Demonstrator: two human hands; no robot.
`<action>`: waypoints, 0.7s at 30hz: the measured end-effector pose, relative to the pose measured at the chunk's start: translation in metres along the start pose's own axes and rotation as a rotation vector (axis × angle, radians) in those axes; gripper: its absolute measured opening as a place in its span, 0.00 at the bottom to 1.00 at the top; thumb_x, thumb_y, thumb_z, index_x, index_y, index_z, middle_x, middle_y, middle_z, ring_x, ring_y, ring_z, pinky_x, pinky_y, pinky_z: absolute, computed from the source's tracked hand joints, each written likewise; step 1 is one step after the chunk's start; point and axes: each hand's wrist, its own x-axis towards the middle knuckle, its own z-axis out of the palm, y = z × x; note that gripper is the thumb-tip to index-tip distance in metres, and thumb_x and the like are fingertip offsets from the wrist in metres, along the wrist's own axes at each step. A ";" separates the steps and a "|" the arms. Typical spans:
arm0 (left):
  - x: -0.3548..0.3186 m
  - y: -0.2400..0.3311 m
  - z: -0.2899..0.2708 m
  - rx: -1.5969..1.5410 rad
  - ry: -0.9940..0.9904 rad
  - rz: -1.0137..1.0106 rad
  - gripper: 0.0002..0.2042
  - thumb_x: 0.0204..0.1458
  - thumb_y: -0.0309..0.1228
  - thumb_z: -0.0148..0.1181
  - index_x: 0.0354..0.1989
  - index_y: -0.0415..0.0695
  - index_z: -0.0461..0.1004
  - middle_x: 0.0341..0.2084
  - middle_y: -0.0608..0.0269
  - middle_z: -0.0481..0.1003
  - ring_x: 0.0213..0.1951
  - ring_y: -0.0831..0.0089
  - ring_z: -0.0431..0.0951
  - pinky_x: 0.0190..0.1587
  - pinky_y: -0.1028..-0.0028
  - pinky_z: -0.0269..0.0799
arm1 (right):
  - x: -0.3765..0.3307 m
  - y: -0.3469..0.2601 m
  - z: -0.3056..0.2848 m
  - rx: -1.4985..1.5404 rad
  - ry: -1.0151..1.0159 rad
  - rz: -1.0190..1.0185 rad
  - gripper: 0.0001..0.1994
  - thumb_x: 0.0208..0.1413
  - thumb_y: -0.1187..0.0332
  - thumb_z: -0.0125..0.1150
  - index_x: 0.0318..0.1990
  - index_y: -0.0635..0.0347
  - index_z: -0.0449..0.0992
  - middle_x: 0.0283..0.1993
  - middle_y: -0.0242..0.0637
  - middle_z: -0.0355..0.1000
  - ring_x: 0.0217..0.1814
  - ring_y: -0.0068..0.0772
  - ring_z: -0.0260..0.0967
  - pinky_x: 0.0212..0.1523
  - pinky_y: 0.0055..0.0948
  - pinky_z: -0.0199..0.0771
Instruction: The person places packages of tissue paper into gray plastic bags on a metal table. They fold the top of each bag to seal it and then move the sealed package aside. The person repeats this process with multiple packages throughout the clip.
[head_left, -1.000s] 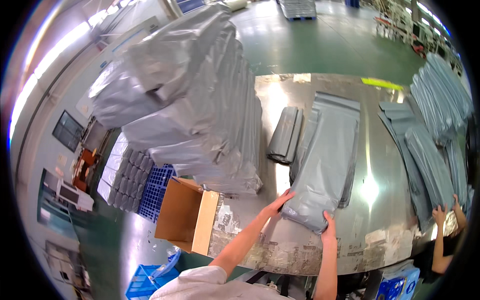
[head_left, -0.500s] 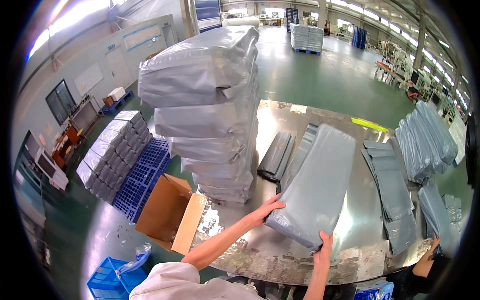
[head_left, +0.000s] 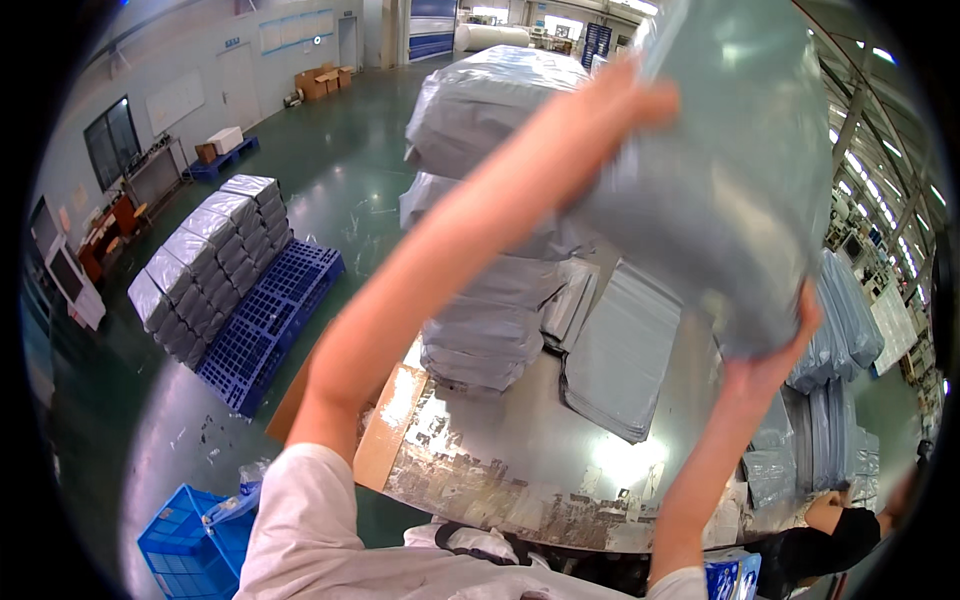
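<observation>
A large grey plastic-wrapped bundle (head_left: 735, 180) is raised high over the metal table, blurred by motion. My left hand (head_left: 625, 105) grips its left side near the far end, partly smeared. At its near lower corner, my right hand (head_left: 770, 360) is closed around the edge. Just left of the bundle rises a tall stack of similar grey bundles (head_left: 480, 335), partly covered by my left forearm. Beneath the bundle, a flat pile of grey plastic bags (head_left: 625, 350) lies on the table (head_left: 520, 440). A smaller folded grey pile (head_left: 570, 300) lies beside it.
An open cardboard box (head_left: 390, 425) stands at the table's left edge. A blue pallet (head_left: 270, 320) bears more grey bundles (head_left: 210, 260). A blue crate (head_left: 195, 540) sits low left. To the right are upright grey bundles (head_left: 845, 320) and a co-worker's dark sleeve (head_left: 830, 550).
Both my hands have lifted the grey bundle off the table, upward and to the right. The flat pile under it now shows. My view has shifted, too.
</observation>
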 end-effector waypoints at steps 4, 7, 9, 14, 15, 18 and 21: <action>0.039 0.098 -0.077 -0.072 -0.013 0.109 0.30 0.61 0.57 0.45 0.60 0.45 0.69 0.53 0.60 0.75 0.53 0.71 0.75 0.57 0.70 0.69 | 0.051 -0.021 0.139 0.063 -0.282 0.126 0.21 0.54 0.52 0.62 0.50 0.54 0.73 0.49 0.33 0.73 0.51 0.31 0.72 0.48 0.35 0.76; 0.046 0.104 -0.125 0.168 0.051 0.143 0.38 0.60 0.64 0.38 0.66 0.42 0.62 0.62 0.59 0.66 0.62 0.69 0.66 0.63 0.70 0.59 | 0.071 -0.015 0.194 0.026 -0.296 0.237 0.23 0.56 0.50 0.61 0.53 0.54 0.73 0.50 0.33 0.75 0.50 0.30 0.74 0.52 0.37 0.76; 0.063 0.057 -0.151 0.173 0.078 0.043 0.38 0.60 0.64 0.39 0.67 0.42 0.60 0.62 0.57 0.66 0.62 0.69 0.66 0.63 0.68 0.61 | 0.087 -0.004 0.193 -0.187 -0.338 0.269 0.24 0.57 0.47 0.60 0.53 0.53 0.73 0.51 0.32 0.75 0.50 0.29 0.74 0.52 0.39 0.76; 0.033 0.000 -0.190 0.194 0.179 -0.054 0.44 0.56 0.69 0.35 0.73 0.48 0.48 0.70 0.60 0.54 0.70 0.67 0.53 0.70 0.63 0.45 | 0.099 0.060 0.203 -0.103 -0.509 0.293 0.30 0.61 0.40 0.49 0.63 0.51 0.67 0.63 0.32 0.66 0.65 0.34 0.63 0.67 0.47 0.58; 0.028 -0.008 -0.182 0.148 0.211 -0.002 0.44 0.56 0.69 0.35 0.73 0.48 0.48 0.70 0.59 0.52 0.69 0.65 0.54 0.70 0.63 0.47 | 0.098 0.062 0.203 -0.096 -0.524 0.280 0.31 0.62 0.40 0.48 0.64 0.51 0.66 0.64 0.32 0.65 0.65 0.34 0.62 0.67 0.46 0.57; 0.011 -0.006 -0.167 -0.045 0.244 0.014 0.43 0.57 0.68 0.36 0.72 0.48 0.49 0.70 0.58 0.53 0.69 0.64 0.54 0.69 0.64 0.48 | 0.085 0.081 0.215 -0.190 -0.545 0.151 0.36 0.62 0.36 0.43 0.68 0.51 0.60 0.69 0.31 0.59 0.70 0.33 0.56 0.69 0.44 0.52; 0.022 -0.016 -0.185 -0.086 0.217 0.004 0.40 0.59 0.64 0.38 0.72 0.48 0.48 0.68 0.57 0.56 0.66 0.64 0.59 0.66 0.66 0.56 | 0.086 0.092 0.232 -0.300 -0.508 0.081 0.36 0.63 0.36 0.39 0.70 0.51 0.57 0.71 0.30 0.56 0.71 0.31 0.53 0.70 0.37 0.51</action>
